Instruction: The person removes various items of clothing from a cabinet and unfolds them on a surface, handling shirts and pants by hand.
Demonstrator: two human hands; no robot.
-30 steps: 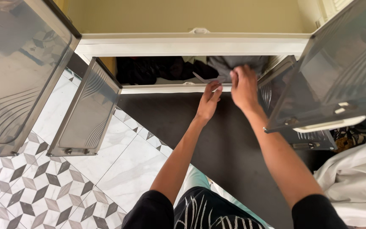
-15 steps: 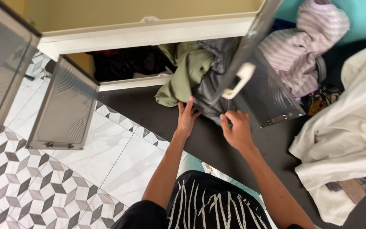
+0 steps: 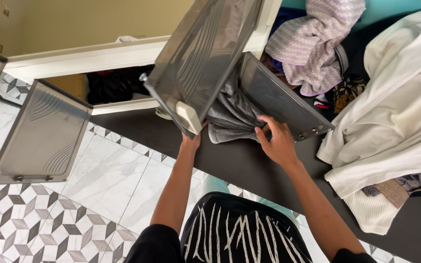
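The right hand (image 3: pixel 277 142) grips the near edge of a grey garment (image 3: pixel 232 117) that spills from the open cabinet onto the dark mat (image 3: pixel 239 163). The left hand (image 3: pixel 191 141) reaches up under a hanging translucent door (image 3: pixel 200 53), fingers hidden, so its grip cannot be told. White cloth (image 3: pixel 395 117) lies right.

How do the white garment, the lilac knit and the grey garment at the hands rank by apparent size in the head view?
1. White garment: largest by far, though it runs off frame.
2. Lilac knit and grey garment: too close to rank; the open cabinet door hides part of the grey one, which the right hand grips.
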